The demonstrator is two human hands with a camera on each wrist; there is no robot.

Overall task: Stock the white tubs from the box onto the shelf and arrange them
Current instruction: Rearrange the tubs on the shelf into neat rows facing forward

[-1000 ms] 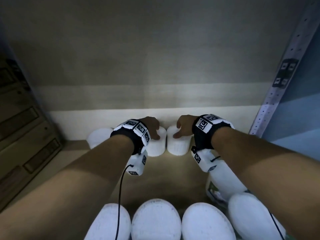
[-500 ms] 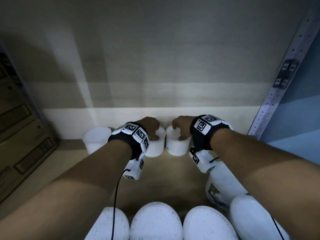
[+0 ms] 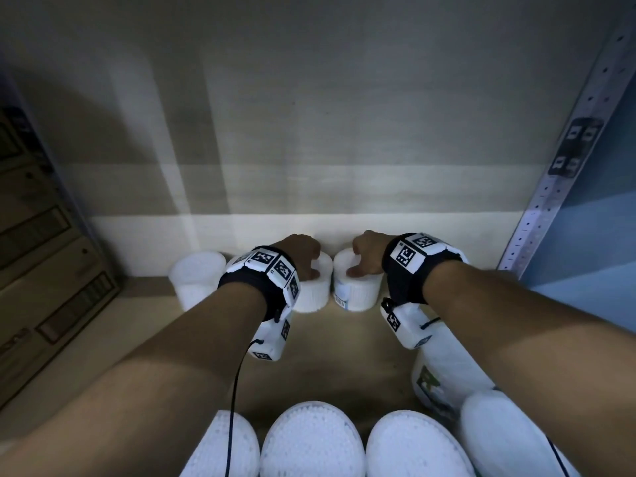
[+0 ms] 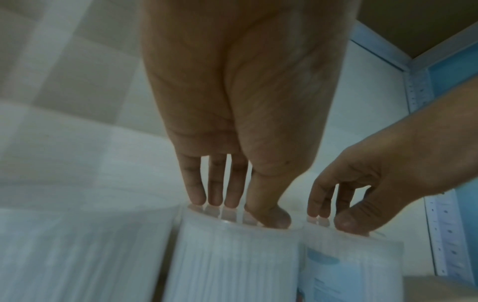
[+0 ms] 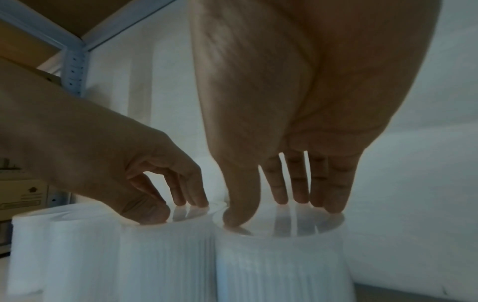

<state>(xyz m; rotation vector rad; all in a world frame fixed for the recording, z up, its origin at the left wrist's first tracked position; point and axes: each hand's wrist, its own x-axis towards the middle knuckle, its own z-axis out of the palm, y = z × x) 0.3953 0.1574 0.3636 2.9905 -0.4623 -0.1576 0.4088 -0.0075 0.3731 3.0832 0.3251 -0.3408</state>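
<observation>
Step in hand, as judged from the layout: arranging tubs already set at the back of the shelf (image 3: 323, 342), not fetching new ones.

Left to right along the back wall:

- A cardboard carton (image 3: 44, 270) stands at the far left of the shelf.
- A free tub (image 3: 196, 280) stands untouched, just beside the next one.
- The left hand (image 3: 303, 251) rests on the middle tub (image 3: 311, 290). Its fingers (image 4: 196, 183) are nearly straight, tips on the far edge of the lid, thumb on the near edge. They touch the lid rather than wrap the body.
- The right hand (image 3: 368, 249) rests on the right tub (image 3: 356, 290), which carries a label on its side. Its fingers (image 5: 336, 183) lie the same way: straight, tips on the lid, thumb opposite.
- The middle and right tubs stand upright and touching.

Nearer the camera, a front row of tubs (image 3: 311, 438) stands close together; one labelled tub (image 3: 444, 373) stands behind its right end.

Next move, by judgement: slide the pair left to close up with the free tub and square the row against the wall. Light downward pressure should suffice; too much sideways force may tip a tub.

Contents: all lids are shut; what is inside cannot be told. The supply box is not in view.
</observation>
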